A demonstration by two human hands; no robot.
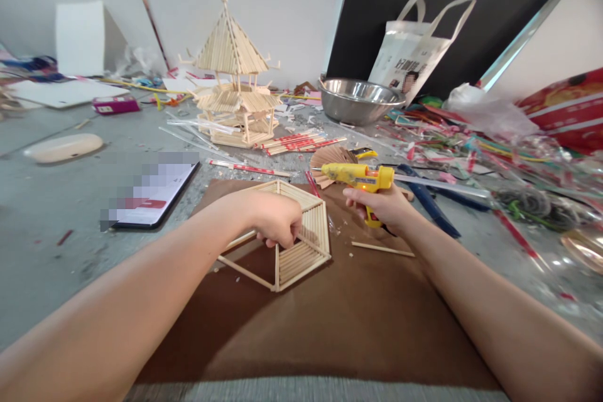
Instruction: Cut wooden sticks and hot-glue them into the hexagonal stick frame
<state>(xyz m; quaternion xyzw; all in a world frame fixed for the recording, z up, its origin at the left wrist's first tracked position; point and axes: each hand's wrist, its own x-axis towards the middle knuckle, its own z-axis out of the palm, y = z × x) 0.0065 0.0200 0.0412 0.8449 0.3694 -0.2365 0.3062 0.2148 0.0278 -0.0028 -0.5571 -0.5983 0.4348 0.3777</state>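
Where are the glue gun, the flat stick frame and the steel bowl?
Glue gun point(354, 173): head view, on the yellow body.
Flat stick frame point(299, 261): head view, on the slats of a filled section.
Steel bowl point(352, 111): head view, on the outer wall, below the rim.

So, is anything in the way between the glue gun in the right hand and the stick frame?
No obstacle shows: between the right hand with the glue gun and the right edge of the stick frame lies brown mat with small scraps. The left hand, over the frame's middle, hides part of it.
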